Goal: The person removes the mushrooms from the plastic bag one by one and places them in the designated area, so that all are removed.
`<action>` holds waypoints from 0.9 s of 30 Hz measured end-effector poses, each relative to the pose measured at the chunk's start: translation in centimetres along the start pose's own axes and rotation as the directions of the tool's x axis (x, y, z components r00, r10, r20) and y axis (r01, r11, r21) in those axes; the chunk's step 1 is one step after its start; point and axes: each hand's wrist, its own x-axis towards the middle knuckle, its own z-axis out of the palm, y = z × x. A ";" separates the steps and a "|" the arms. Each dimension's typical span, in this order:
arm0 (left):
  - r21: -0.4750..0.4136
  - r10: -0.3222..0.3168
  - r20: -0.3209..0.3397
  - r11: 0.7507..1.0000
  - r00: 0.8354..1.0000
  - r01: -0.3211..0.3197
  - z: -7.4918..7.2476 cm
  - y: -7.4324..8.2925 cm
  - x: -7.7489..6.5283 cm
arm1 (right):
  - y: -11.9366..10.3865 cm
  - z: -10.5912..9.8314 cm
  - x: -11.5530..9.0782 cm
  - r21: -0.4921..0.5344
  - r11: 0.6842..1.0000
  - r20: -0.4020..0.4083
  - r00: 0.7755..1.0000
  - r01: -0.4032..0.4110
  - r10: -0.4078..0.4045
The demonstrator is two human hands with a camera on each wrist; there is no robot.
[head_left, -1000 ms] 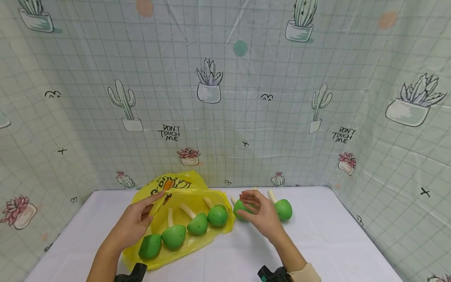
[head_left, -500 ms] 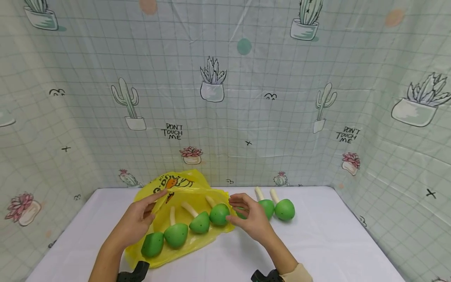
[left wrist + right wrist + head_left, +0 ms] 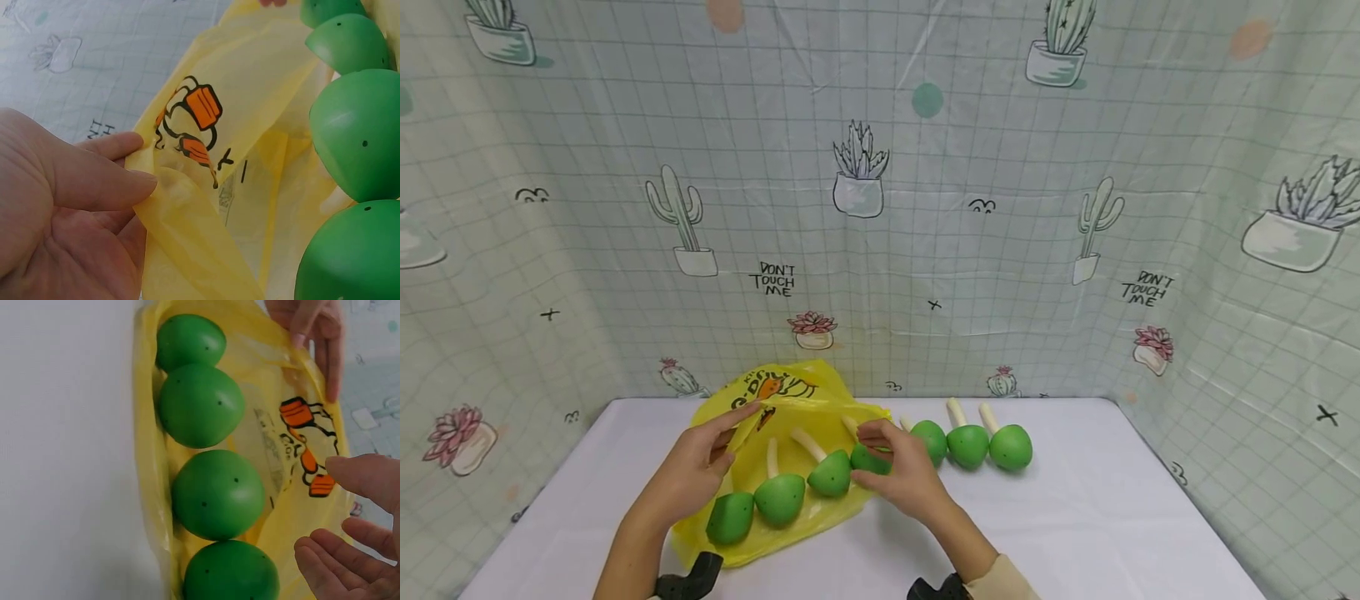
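Note:
A yellow plastic bag [image 3: 823,385] lies on the table with its mouth spread toward me. Inside sit several mushroom-shaped things with green dotted caps [image 3: 779,501] and pale stems, caps along the front opening. My left hand [image 3: 696,465] pinches the upper edge of the bag at its left, thumb [image 3: 134,190] on one side and fingers behind. My right hand [image 3: 901,467] is at the right end of the mouth, its thumb and fingers apart and nothing between them. It partly hides the rightmost green cap [image 3: 867,459] in the bag. In the right wrist view its fingertips [image 3: 309,550] overlap the bag.
Three more green mushroom-shaped things [image 3: 967,447] stand in a row on the white tablecloth [image 3: 1075,517], right of the bag. A patterned curtain [image 3: 925,250] with cactus prints hangs behind and on both sides of the table.
My right hand has moved left from the loose green mushrooms to the bag's right side, uncovering those three. The left hand keeps its hold on the bag's edge.

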 end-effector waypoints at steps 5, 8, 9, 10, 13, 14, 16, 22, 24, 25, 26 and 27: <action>-0.011 0.022 0.000 1.000 1.000 -0.022 0.1 0.0 0.2 | 0.3 0.8 0.5 -0.032 0.999 0.008 1.000 -0.019 0.019; -0.016 0.028 0.001 0.999 1.000 -0.028 0.1 0.0 0.2 | 0.5 1.2 0.7 -0.034 0.999 0.010 1.000 -0.020 0.021; -0.016 0.027 0.000 0.999 1.000 -0.027 0.1 0.1 0.2 | 0.5 1.4 0.7 -0.038 0.999 0.010 1.000 -0.021 0.021; -0.016 0.027 -0.001 1.000 1.000 -0.027 0.1 0.1 0.2 | 0.6 1.5 0.8 -0.044 0.999 0.011 1.000 -0.024 0.024; -0.017 0.021 -0.004 1.000 1.000 -0.021 0.1 0.1 0.2 | 0.7 2.0 0.8 -0.072 0.997 0.013 1.000 -0.026 0.027; -0.015 0.019 -0.005 1.000 1.000 -0.019 0.1 0.1 0.2 | 0.7 2.1 0.8 -0.083 0.996 0.013 0.999 -0.029 0.030; -0.018 0.020 -0.005 1.000 1.000 -0.021 0.1 0.1 0.1 | 0.8 2.4 0.8 -0.098 0.995 0.015 0.999 -0.030 0.032; -0.034 0.006 0.002 0.999 1.000 -0.006 0.1 0.0 0.1 | 0.8 3.2 0.8 -0.150 0.988 0.009 1.000 -0.027 0.029; -0.039 0.003 0.004 0.999 1.000 -0.003 0.1 -0.1 0.0 | 0.8 3.4 0.8 -0.171 0.985 0.002 1.000 -0.026 0.027; -0.040 0.003 0.004 0.999 1.000 -0.003 0.0 -0.1 0.0 | 0.8 3.5 0.7 -0.177 0.984 -0.001 1.000 -0.027 0.027; -0.038 0.004 0.002 0.999 1.000 -0.003 0.0 -0.1 0.0 | 0.8 3.6 0.7 -0.182 0.983 -0.003 1.000 -0.028 0.028; -0.035 0.003 0.001 0.999 1.000 -0.003 0.0 -0.1 0.0 | 0.8 3.7 0.6 -0.187 0.982 -0.005 1.000 -0.029 0.028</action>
